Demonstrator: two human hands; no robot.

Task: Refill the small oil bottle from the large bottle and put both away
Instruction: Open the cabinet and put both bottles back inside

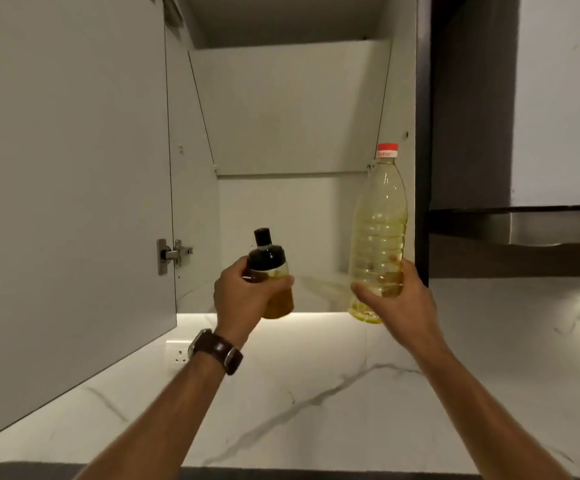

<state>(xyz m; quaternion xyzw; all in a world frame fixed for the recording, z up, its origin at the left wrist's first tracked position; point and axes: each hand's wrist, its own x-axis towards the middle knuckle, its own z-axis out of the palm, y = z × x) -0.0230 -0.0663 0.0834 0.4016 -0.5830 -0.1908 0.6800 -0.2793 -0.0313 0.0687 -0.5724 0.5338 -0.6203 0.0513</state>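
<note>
My left hand [243, 292] grips the small oil bottle [271, 271], a clear bottle with a black cap and amber oil in its lower part. It is held upright at the mouth of an open wall cabinet [288, 109]. My right hand [390, 296] holds the large bottle [378, 230] by its base: tall clear plastic, red cap, yellowish oil tint, upright at the cabinet's right side. Both bottles are raised near the cabinet's bottom edge; whether they rest on the shelf floor I cannot tell.
The cabinet door [67, 188] stands open on the left, with a metal hinge [172, 254]. An inner shelf [292, 173] shows nothing on it. A dark range hood [517, 230] hangs at right. A marble backsplash [316, 393] with a wall socket [177, 353] lies below.
</note>
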